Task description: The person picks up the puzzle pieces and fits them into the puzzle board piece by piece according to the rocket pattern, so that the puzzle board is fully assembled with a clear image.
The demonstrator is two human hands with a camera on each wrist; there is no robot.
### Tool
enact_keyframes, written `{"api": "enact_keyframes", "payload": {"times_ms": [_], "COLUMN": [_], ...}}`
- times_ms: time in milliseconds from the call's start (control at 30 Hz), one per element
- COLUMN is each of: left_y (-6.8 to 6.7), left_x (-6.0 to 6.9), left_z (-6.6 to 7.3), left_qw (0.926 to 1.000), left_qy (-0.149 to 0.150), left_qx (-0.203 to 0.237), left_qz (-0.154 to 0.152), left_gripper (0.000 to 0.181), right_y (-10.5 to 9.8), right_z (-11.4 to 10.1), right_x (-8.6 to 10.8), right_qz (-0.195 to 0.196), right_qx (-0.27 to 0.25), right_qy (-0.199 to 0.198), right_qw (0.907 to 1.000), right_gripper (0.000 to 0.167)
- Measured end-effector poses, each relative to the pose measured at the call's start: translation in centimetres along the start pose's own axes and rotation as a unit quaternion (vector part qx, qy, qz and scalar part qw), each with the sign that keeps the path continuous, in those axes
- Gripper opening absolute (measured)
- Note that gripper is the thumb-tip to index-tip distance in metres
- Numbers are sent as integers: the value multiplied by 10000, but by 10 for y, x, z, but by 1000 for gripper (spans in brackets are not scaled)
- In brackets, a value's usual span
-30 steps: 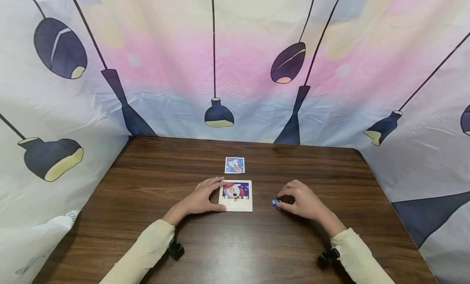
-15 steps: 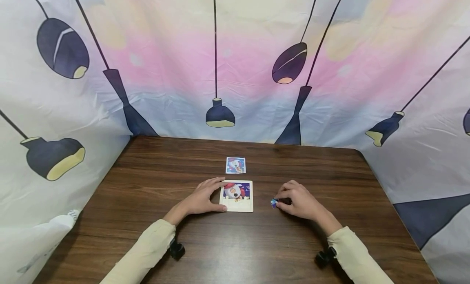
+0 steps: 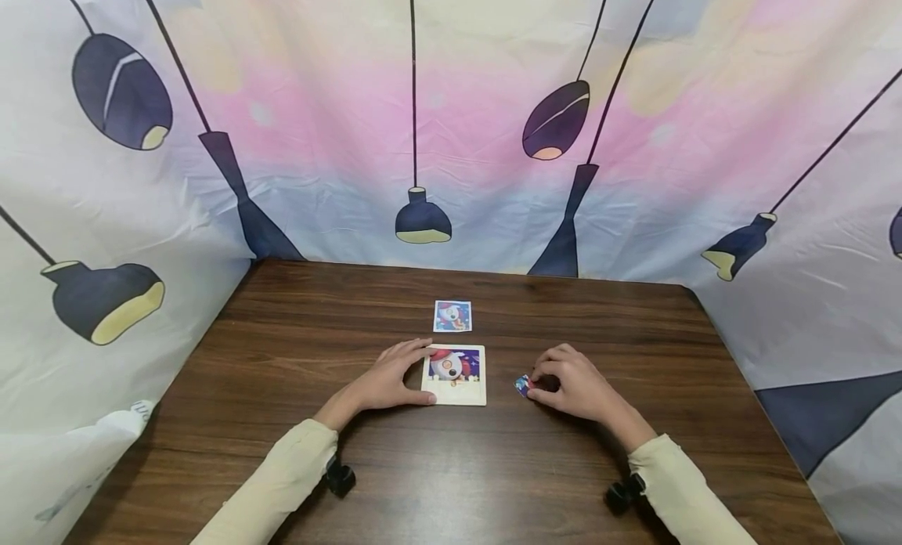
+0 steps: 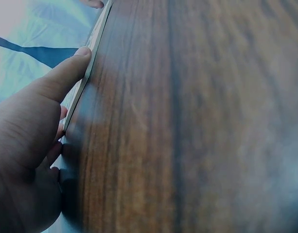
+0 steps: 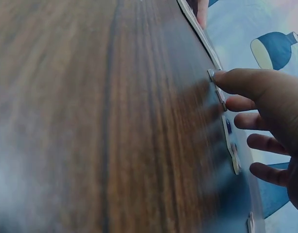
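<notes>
A square jigsaw board with a pale frame lies mid-table in the head view. Its upper part shows a white cartoon figure in a red hat; the lower part is bare. My left hand rests on the board's left side, thumb at the near corner and fingers at the far one. In the left wrist view, the thumb lies straight on the board's edge. Right of the board, my right hand pinches a small blue jigsaw piece between thumb and index finger, low over the table. Its other fingers hang loosely.
A small square picture card with a similar figure lies beyond the board. In the right wrist view, more flat jigsaw pieces lie under the right fingers. The brown wooden table meets a lamp-patterned cloth at its back and sides.
The jigsaw piece has been turned in my right fingers and now shows at another angle, slightly closer to the board. My left hand and the board keep their places.
</notes>
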State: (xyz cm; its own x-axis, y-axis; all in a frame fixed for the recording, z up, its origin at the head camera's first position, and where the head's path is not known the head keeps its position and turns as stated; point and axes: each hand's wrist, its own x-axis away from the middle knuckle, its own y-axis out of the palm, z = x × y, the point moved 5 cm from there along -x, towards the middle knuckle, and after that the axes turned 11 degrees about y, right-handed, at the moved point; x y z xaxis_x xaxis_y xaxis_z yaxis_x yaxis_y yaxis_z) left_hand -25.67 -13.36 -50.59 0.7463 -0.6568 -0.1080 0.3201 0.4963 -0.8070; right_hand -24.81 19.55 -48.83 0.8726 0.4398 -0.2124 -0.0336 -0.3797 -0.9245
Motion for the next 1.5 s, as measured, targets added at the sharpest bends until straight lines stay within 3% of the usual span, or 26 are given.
{"api": "enact_keyframes", "payload": {"times_ms": [267, 700, 1133, 1500], "left_y": [0, 0, -1, -1], "left_x": [0, -1, -1, -1], "left_z": [1, 1, 2, 2], "left_qw": [10000, 10000, 10000, 9999], "left_qy": [10, -23, -28, -20], "left_qx": [-35, -65, -92, -100], "left_qz": [2, 9, 19, -15], "left_gripper": [90, 90, 89, 91], "right_y": [2, 6, 1, 2], "right_z": [-1, -11, -3, -1], "right_x": [-6, -11, -14, -16], "right_qz": [47, 306, -239, -581], "right_qx": [71, 517, 133, 167], "right_qy": [59, 510, 169, 59], "right_qw": [9999, 9969, 9995, 9982], "right_gripper": [24, 38, 34, 27]}}
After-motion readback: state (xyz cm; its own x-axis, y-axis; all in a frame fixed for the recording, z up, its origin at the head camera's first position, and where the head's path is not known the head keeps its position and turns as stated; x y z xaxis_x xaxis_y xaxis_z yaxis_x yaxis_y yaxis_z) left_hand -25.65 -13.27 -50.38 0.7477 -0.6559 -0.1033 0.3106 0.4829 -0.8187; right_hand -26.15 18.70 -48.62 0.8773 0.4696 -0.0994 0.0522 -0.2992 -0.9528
